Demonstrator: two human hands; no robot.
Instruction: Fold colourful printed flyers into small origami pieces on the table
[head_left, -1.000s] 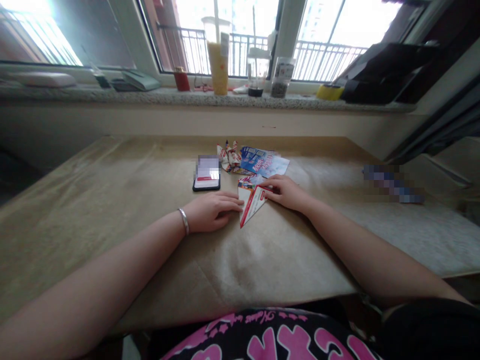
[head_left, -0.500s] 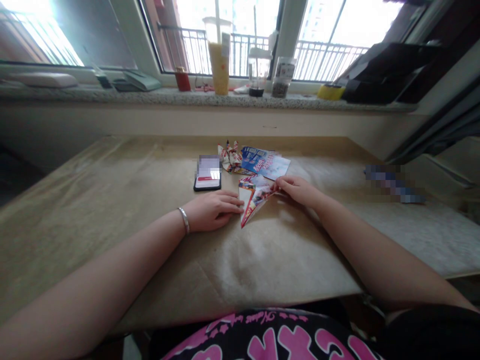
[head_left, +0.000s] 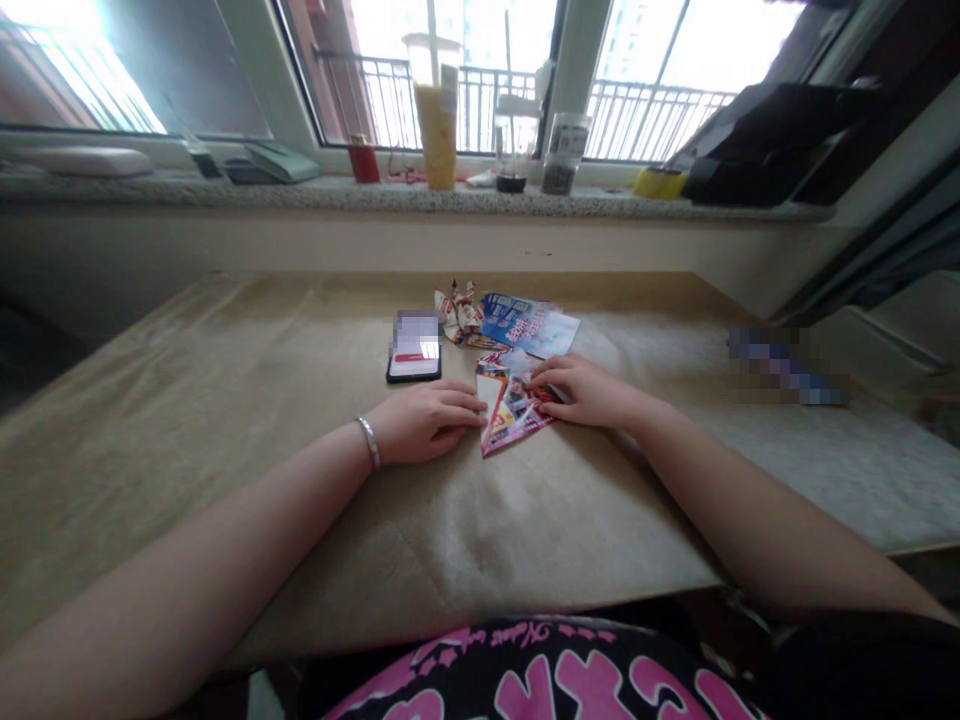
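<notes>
A folded sheet of glossy printed paper [head_left: 510,412], red, white and multicoloured, lies in a rough triangle on brown kraft paper [head_left: 570,520]. My left hand [head_left: 424,422] rests flat to its left, fingertips against the sheet's left edge. My right hand [head_left: 589,392] lies on its right corner, fingers spread and holding no visible fold. Farther back are a small pile of folded paper pieces [head_left: 457,310] and blue printed leaflets [head_left: 525,322]. A smartphone [head_left: 415,348] with a blurred screen lies just above my left hand.
Beyond the table a granite windowsill [head_left: 375,197] holds a tall cup of yellow drink [head_left: 436,130], a red cup [head_left: 364,160], a jar [head_left: 564,155] and a yellow tape roll [head_left: 660,183]. A blurred object [head_left: 787,365] lies at the right. My pink-and-black printed shirt [head_left: 540,670] shows below.
The sheet's right flap has turned over, so more printed side shows and less white. My right hand has moved down onto the sheet's right corner. My left hand has stayed put.
</notes>
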